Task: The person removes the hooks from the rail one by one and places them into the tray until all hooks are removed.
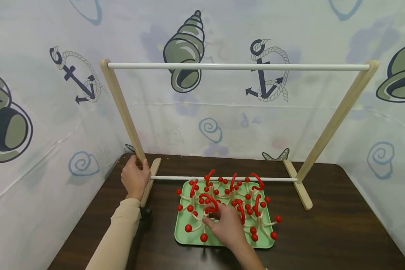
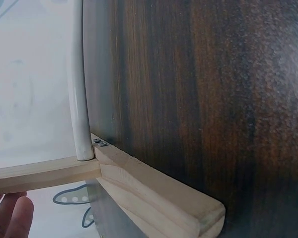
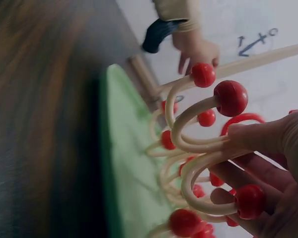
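Note:
A wooden stand with two white bars holds my left hand (image 1: 135, 177) at the foot of its left upright (image 1: 123, 108). The fingers (image 2: 19, 218) show behind that upright in the left wrist view, thumb side toward the bar. Over the front left of a green tray (image 1: 179, 234), my right hand (image 1: 227, 225) pinches a cream, curved-armed hanging ornament (image 3: 188, 134) between thumb and fingers. Red balls (image 3: 231, 98) tip its arms, and a red hook (image 1: 209, 200) rises from its top. Several similar ornaments (image 1: 261, 219) crowd the tray around this hand.
The stand's upper white bar (image 1: 236, 67) spans high above the tray, and its lower bar (image 1: 175, 178) runs just behind it. A right upright (image 1: 337, 120) stands on a wooden foot (image 1: 298, 187). Behind the dark table (image 1: 344, 225) hangs a patterned cloth (image 1: 222, 123).

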Demonstrator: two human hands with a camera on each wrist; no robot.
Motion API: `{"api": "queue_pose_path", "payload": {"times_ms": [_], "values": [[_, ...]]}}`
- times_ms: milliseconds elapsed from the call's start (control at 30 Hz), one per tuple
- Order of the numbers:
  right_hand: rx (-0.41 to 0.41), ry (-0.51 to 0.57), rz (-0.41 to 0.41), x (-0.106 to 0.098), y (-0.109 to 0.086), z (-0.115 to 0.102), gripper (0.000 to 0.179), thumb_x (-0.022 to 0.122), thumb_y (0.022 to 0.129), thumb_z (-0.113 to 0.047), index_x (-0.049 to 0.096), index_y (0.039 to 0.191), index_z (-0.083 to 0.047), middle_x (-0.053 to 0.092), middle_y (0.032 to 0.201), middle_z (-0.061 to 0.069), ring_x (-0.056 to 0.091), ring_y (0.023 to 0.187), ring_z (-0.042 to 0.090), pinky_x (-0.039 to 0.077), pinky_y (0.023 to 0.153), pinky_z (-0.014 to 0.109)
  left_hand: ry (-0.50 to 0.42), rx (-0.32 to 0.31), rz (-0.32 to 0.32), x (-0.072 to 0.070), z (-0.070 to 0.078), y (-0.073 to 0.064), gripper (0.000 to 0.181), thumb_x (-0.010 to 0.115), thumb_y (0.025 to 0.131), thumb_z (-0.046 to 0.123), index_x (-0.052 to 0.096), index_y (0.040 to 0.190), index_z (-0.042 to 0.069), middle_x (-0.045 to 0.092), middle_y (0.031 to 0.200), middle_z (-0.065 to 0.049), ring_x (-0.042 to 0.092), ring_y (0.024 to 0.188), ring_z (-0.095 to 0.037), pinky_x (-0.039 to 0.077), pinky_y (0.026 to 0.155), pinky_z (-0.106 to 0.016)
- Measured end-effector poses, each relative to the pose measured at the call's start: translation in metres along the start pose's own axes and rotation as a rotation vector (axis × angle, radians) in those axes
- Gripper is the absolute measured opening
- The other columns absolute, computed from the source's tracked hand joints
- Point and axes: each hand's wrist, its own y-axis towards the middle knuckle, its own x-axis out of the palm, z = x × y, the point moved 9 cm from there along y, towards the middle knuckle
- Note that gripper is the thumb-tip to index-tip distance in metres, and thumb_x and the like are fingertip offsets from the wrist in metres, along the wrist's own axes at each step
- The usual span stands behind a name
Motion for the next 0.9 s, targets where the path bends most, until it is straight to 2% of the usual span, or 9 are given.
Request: {"api": "queue_pose_path", "payload": {"times_ms": [133, 233, 367, 533, 733, 900], "values": [[0.01, -0.037, 0.001, 0.009, -0.001, 0.01, 0.019, 0.079, 0.081, -0.012, 0.072, 0.099, -0.015, 0.072, 0.092, -0.006, 0.072, 0.084, 0.014, 0.054, 0.078, 0.042, 0.004, 0.001, 0.009, 0.0, -0.001, 0.0, 0.019, 0.068, 0.089, 0.023, 0.065, 0.095, 0.006, 0.069, 0.08, -0.013, 0.065, 0.07, -0.036, 0.044, 0.059, -0.057], [0.007, -0.105, 0.009, 0.014, -0.002, 0.016, 0.021, 0.08, 0.08, -0.014, 0.073, 0.1, -0.014, 0.073, 0.092, -0.008, 0.071, 0.085, 0.013, 0.053, 0.076, 0.039, 0.002, 0.002, 0.01, 0.0, -0.002, 0.0, 0.019, 0.068, 0.088, 0.023, 0.065, 0.095, 0.006, 0.069, 0.08, -0.013, 0.065, 0.07, -0.037, 0.044, 0.06, -0.057], [-0.014, -0.197, 0.043, 0.017, -0.002, 0.019, 0.024, 0.082, 0.078, -0.017, 0.075, 0.101, -0.016, 0.073, 0.094, -0.01, 0.071, 0.084, 0.012, 0.052, 0.073, 0.036, -0.005, 0.003, 0.008, 0.0, -0.001, 0.001, 0.019, 0.068, 0.089, 0.023, 0.065, 0.095, 0.006, 0.069, 0.08, -0.013, 0.065, 0.07, -0.037, 0.044, 0.06, -0.057], [-0.03, -0.255, 0.072, 0.02, -0.001, 0.021, 0.023, 0.084, 0.077, -0.017, 0.075, 0.098, -0.017, 0.073, 0.092, -0.01, 0.07, 0.082, 0.011, 0.052, 0.07, 0.032, -0.01, 0.006, 0.017, 0.0, 0.0, 0.001, 0.018, 0.068, 0.088, 0.023, 0.065, 0.095, 0.006, 0.069, 0.08, -0.013, 0.065, 0.069, -0.037, 0.044, 0.059, -0.057], [-0.068, -0.274, 0.083, 0.021, -0.002, 0.019, 0.024, 0.083, 0.077, -0.016, 0.074, 0.099, -0.018, 0.073, 0.092, -0.007, 0.07, 0.083, 0.011, 0.053, 0.069, 0.031, -0.015, 0.01, 0.019, 0.0, 0.0, 0.001, 0.018, 0.068, 0.088, 0.024, 0.066, 0.095, 0.006, 0.07, 0.079, -0.013, 0.065, 0.069, -0.036, 0.044, 0.058, -0.057], [-0.05, -0.269, 0.072, 0.019, -0.006, 0.017, 0.033, 0.085, 0.076, -0.017, 0.072, 0.106, -0.01, 0.074, 0.097, -0.001, 0.07, 0.087, 0.015, 0.054, 0.072, 0.034, -0.007, 0.007, 0.026, 0.0, -0.001, 0.002, 0.018, 0.069, 0.087, 0.023, 0.066, 0.093, 0.006, 0.069, 0.077, -0.013, 0.065, 0.067, -0.036, 0.043, 0.058, -0.057]]}}
